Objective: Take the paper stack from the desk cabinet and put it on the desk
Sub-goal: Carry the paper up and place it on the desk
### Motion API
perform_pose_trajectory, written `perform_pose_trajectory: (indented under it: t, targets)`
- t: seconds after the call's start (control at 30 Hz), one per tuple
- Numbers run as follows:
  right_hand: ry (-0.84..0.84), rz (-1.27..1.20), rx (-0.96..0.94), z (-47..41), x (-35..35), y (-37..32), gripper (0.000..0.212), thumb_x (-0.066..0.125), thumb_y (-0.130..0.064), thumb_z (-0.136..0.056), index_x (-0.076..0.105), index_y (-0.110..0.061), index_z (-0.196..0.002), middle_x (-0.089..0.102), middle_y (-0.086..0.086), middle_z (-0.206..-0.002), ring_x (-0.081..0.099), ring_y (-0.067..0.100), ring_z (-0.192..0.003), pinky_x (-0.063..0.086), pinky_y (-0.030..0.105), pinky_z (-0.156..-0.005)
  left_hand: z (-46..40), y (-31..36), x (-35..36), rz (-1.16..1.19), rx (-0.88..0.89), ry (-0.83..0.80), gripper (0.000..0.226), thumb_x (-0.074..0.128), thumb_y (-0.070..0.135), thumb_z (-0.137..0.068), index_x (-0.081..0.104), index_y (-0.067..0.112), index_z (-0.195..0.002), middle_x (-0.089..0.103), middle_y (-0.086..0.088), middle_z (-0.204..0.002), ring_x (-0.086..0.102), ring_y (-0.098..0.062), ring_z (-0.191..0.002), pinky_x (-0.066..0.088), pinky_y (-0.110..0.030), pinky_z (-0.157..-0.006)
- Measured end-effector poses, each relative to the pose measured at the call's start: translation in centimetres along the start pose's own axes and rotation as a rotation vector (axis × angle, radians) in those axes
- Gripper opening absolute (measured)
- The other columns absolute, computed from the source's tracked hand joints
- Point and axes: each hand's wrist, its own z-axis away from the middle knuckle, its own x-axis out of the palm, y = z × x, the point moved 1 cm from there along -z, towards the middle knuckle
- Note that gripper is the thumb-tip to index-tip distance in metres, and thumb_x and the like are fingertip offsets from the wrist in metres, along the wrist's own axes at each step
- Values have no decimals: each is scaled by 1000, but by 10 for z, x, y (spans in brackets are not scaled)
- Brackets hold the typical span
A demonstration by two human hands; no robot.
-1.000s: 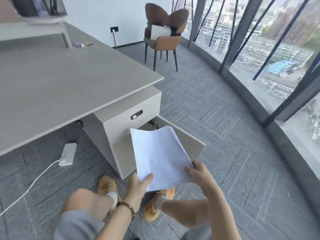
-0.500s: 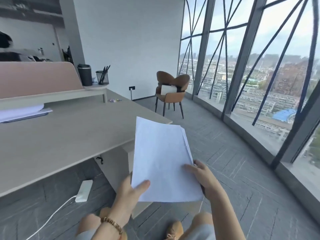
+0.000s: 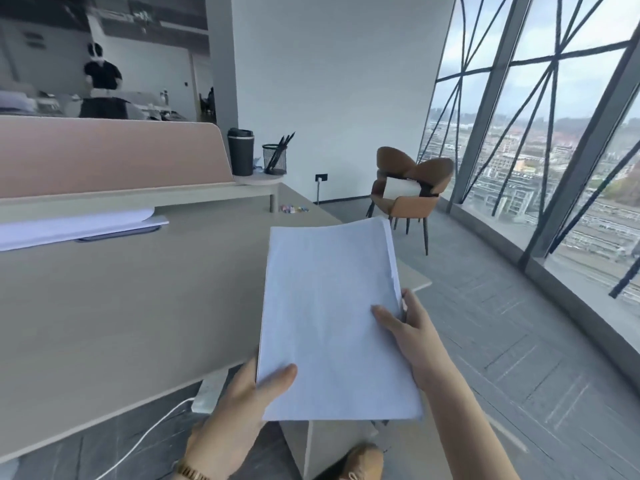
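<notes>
A white paper stack (image 3: 332,313) is held up in the air over the near right corner of the pale wooden desk (image 3: 121,313). My left hand (image 3: 242,410) grips its lower left corner, thumb on top. My right hand (image 3: 405,327) holds its right edge, thumb on the top sheet and fingers underneath. The stack does not touch the desk. Part of the desk cabinet (image 3: 318,441) shows below the stack, mostly hidden by the paper and my arms.
Other papers (image 3: 76,225) lie on the desk's far left under a raised shelf. A black cup (image 3: 240,152) and pen holder (image 3: 275,157) stand on the shelf end. A brown chair (image 3: 408,192) stands by the windows. A white cable (image 3: 145,434) runs along the floor.
The view has risen from floor level to above the desk. Both hands have lifted the paper stack from in front of the open cabinet up over the desk corner.
</notes>
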Motion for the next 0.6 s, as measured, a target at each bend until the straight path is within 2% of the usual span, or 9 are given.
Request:
perform_pose_trajectory:
  t: [0.1,0.2,0.27,0.37,0.43,0.5,0.53,0.6]
  targets:
    - [-54,-12,15,-43,26,9,17,65,-8,-94,56,-8,-108,77,16,-103,76,31,-82,63,44,-69,-46,17,-40,68,-87,28,46,75,17,-84,65,12,-128,74,-7,-123,71,-24,-112,55,-39,-93]
    - [-128,-50,17,-74,53,17,19,65,-8,-94,55,-9,-110,78,11,-98,77,29,-79,62,41,-64,-90,33,-70,124,-98,106,46,72,19,-84,65,10,-128,72,-13,-125,69,-32,-116,53,-47,-99]
    - [-173,-66,10,-88,67,20,19,64,-7,-95,54,-10,-111,79,10,-98,77,28,-80,63,41,-65,-111,41,-79,88,-70,189,37,68,17,-91,67,10,-127,73,-14,-123,70,-33,-113,52,-49,-99]
    - [-177,-79,-25,-103,82,19,21,63,-8,-96,51,-9,-114,78,13,-102,77,32,-85,63,46,-70,-129,53,-84,-44,9,307,26,65,11,-94,70,14,-119,78,-7,-114,74,-26,-102,57,-40,-85]
    - [-173,-75,-55,-112,87,17,23,63,-10,-96,50,-9,-115,76,15,-107,76,33,-88,63,46,-71,-135,61,-86,-71,76,331,28,63,7,-95,68,16,-120,77,-2,-114,73,-23,-104,56,-42,-90]
    - [-162,-36,-101,-122,93,12,19,63,-11,-97,51,-10,-112,75,14,-108,76,29,-88,62,40,-68,-141,70,-86,-134,159,339,33,62,5,-96,65,19,-126,76,3,-119,71,-20,-111,53,-43,-97]
    - [-154,-11,-129,-128,96,9,17,63,-11,-97,51,-12,-108,74,14,-109,76,28,-89,62,38,-68,-143,76,-86,-167,206,353,35,61,5,-97,63,21,-127,75,6,-120,71,-17,-112,53,-41,-98]
    - [-150,27,-175,-140,101,0,14,63,-11,-96,52,-12,-106,71,15,-113,73,29,-98,62,45,-78,-148,88,-82,-232,301,403,37,59,4,-97,62,27,-126,75,14,-117,71,-7,-109,54,-32,-92]
